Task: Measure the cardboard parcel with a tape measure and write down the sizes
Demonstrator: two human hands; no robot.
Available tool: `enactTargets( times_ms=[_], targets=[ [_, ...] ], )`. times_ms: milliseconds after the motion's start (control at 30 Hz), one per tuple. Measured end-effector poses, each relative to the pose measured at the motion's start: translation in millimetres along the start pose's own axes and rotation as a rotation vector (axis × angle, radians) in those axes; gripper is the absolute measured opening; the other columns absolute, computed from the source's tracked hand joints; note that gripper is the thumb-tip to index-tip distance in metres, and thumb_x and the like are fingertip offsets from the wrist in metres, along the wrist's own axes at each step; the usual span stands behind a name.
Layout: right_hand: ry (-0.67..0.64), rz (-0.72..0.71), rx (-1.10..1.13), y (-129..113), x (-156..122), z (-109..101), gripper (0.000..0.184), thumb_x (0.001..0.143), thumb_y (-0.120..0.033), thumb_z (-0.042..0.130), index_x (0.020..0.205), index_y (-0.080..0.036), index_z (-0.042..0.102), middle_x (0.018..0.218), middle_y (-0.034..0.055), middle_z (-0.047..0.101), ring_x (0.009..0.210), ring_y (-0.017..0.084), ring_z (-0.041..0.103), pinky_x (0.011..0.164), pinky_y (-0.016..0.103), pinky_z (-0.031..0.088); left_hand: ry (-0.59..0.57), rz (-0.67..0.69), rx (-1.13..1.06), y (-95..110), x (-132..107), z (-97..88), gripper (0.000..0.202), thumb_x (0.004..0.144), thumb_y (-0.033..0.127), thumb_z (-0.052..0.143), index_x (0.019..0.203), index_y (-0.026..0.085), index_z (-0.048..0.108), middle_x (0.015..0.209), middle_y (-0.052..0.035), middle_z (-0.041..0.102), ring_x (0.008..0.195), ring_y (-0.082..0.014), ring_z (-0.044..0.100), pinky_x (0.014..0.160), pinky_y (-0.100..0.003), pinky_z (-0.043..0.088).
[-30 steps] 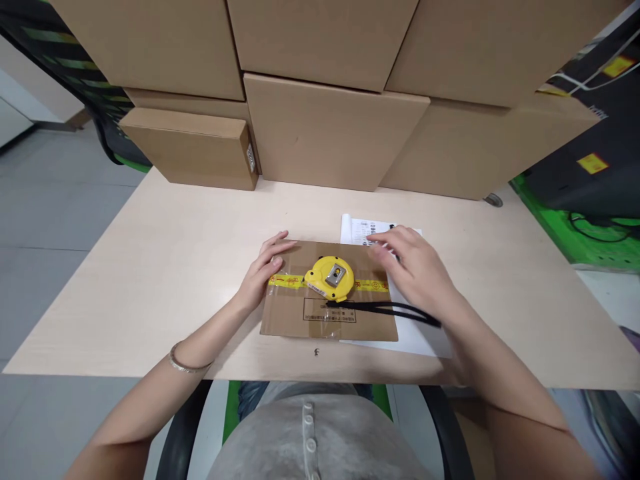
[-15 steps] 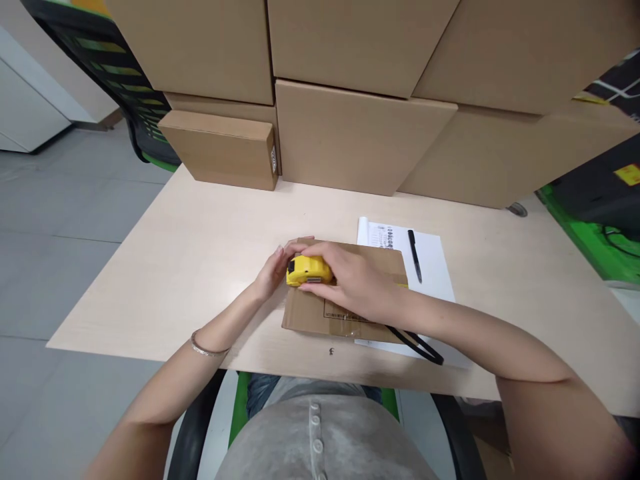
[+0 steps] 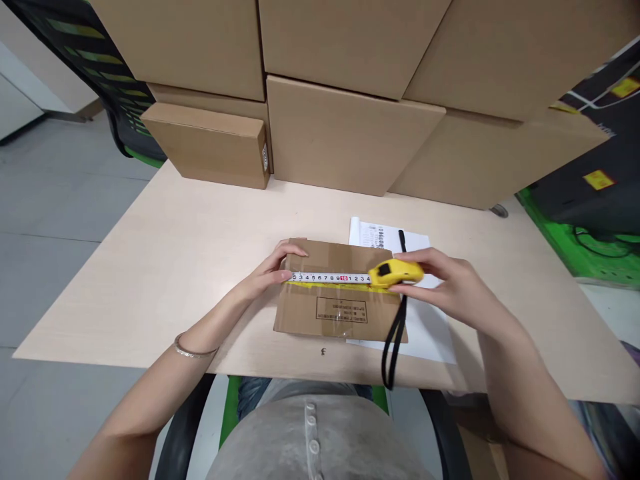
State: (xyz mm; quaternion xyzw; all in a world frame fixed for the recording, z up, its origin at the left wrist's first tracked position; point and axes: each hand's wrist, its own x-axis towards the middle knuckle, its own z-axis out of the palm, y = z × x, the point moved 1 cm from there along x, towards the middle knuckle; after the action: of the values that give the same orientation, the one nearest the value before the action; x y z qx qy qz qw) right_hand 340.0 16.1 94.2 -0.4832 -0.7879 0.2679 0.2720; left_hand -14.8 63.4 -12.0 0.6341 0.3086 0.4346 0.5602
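A small cardboard box [image 3: 345, 259] lies on the desk with its taped, printed face up. Across it runs the white blade of a yellow tape measure [image 3: 397, 273], pulled out from left to right. My right hand [image 3: 445, 280] grips the yellow case near the box's right edge, and a black wrist strap [image 3: 394, 343] dangles from it. At the box's left edge, my left hand [image 3: 273, 267] is closed on the blade's end, thumb on top and fingers over the box's corner. The blade's tip is hidden under the thumb.
Under the box's right side lie white sheets of paper [image 3: 435, 333] with a black pen [image 3: 403, 240]. Large cardboard boxes [image 3: 330, 133] form a wall along the desk's back, with a smaller carton [image 3: 205, 147] at the left. A chair [image 3: 115, 80] stands beyond the desk's left side.
My right hand has moved right with the tape measure's case, drawing the blade out across the box. My left thumb now holds the blade's end at the left edge.
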Motion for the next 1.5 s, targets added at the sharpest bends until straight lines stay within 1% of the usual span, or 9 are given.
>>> enactTargets(
  times_ms=[167, 500, 700, 833, 1000, 1067, 1167, 1400, 1500],
  targets=[
    [0.146, 0.073, 0.019, 27.1, -34.3, -20.5, 0.038, 0.084, -0.050, 0.085, 0.116, -0.038, 0.070, 0.117, 0.0025, 0.080, 0.098, 0.030, 0.079, 0.090, 0.049, 0.068, 0.001, -0.018, -0.013, -2.7, 0.2, -1.5, 0.048, 0.077, 0.063, 0.076, 0.114, 0.033, 0.076, 0.118, -0.0106, 0.065, 0.123, -0.0387, 0.054, 0.117, -0.060, 0.036],
    [0.156, 0.130, -0.017, 33.8, -57.8, -19.5, 0.040, 0.086, -0.048, 0.084, 0.122, -0.040, 0.069, 0.120, 0.0030, 0.078, 0.102, 0.032, 0.078, 0.087, 0.050, 0.068, 0.021, -0.016, 0.028, -1.3, -0.4, -2.4, 0.046, 0.079, 0.064, 0.074, 0.114, 0.034, 0.077, 0.112, -0.0105, 0.066, 0.112, -0.0365, 0.055, 0.111, -0.058, 0.040],
    [0.186, 0.116, -0.033, 34.7, -55.3, -13.4, 0.038, 0.088, -0.045, 0.083, 0.122, -0.036, 0.070, 0.122, 0.0043, 0.078, 0.107, 0.031, 0.077, 0.092, 0.048, 0.066, 0.050, -0.036, 0.009, 1.4, -0.6, 0.5, 0.045, 0.075, 0.064, 0.076, 0.109, 0.033, 0.076, 0.110, -0.0100, 0.065, 0.112, -0.0367, 0.055, 0.110, -0.058, 0.042],
    [0.110, 0.191, -0.078, 31.6, -47.5, -16.4, 0.060, 0.087, -0.050, 0.082, 0.141, -0.034, 0.065, 0.127, 0.0088, 0.077, 0.107, 0.032, 0.077, 0.089, 0.048, 0.065, 0.035, -0.023, 0.023, 1.6, -1.1, 0.1, 0.046, 0.077, 0.063, 0.075, 0.111, 0.032, 0.076, 0.111, -0.0101, 0.066, 0.110, -0.0359, 0.055, 0.108, -0.057, 0.042],
    [0.014, 0.179, -0.070, 10.1, -41.2, -29.0, 0.028, 0.086, -0.051, 0.082, 0.105, -0.032, 0.076, 0.101, 0.0049, 0.081, 0.083, 0.027, 0.077, 0.070, 0.038, 0.062, 0.001, 0.040, 0.021, -6.2, -0.3, -3.7, 0.044, 0.082, 0.060, 0.073, 0.117, 0.033, 0.075, 0.114, -0.0091, 0.066, 0.113, -0.0346, 0.056, 0.107, -0.054, 0.043],
    [-0.020, 0.154, -0.074, -3.2, -33.0, -27.7, 0.026, 0.087, -0.051, 0.081, 0.102, -0.031, 0.074, 0.094, 0.0028, 0.080, 0.078, 0.025, 0.075, 0.067, 0.036, 0.060, -0.024, 0.092, 0.013, -11.7, 0.3, -5.9, 0.045, 0.084, 0.059, 0.073, 0.121, 0.033, 0.074, 0.115, -0.0087, 0.067, 0.112, -0.0333, 0.056, 0.105, -0.052, 0.043],
    [-0.081, 0.082, -0.087, -23.5, -10.5, -8.0, 0.027, 0.089, -0.050, 0.079, 0.104, -0.029, 0.074, 0.095, 0.0022, 0.080, 0.079, 0.024, 0.075, 0.070, 0.036, 0.059, -0.046, 0.137, 0.008, -19.4, 0.7, -9.0, 0.047, 0.086, 0.058, 0.072, 0.125, 0.033, 0.073, 0.119, -0.0092, 0.068, 0.115, -0.0336, 0.057, 0.104, -0.051, 0.044],
    [-0.137, -0.287, -0.137, -67.6, 42.6, 78.4, 0.022, 0.101, -0.034, 0.069, 0.119, -0.023, 0.067, 0.109, 0.0099, 0.077, 0.103, 0.028, 0.074, 0.088, 0.044, 0.062, 0.022, 0.126, -0.016, -16.7, 0.2, -5.3, 0.052, 0.095, 0.068, 0.057, 0.126, 0.031, 0.077, 0.130, -0.0085, 0.073, 0.133, -0.0340, 0.057, 0.122, -0.052, 0.035],
    [-0.139, -0.385, -0.099, -77.1, 42.9, 90.2, 0.019, 0.104, -0.032, 0.062, 0.121, -0.025, 0.066, 0.117, 0.0102, 0.076, 0.113, 0.029, 0.072, 0.099, 0.048, 0.060, 0.054, 0.100, -0.075, -8.5, 1.7, 2.7, 0.056, 0.098, 0.070, 0.052, 0.126, 0.030, 0.079, 0.144, -0.0075, 0.071, 0.147, -0.0334, 0.051, 0.129, -0.051, 0.030]
  ],
)
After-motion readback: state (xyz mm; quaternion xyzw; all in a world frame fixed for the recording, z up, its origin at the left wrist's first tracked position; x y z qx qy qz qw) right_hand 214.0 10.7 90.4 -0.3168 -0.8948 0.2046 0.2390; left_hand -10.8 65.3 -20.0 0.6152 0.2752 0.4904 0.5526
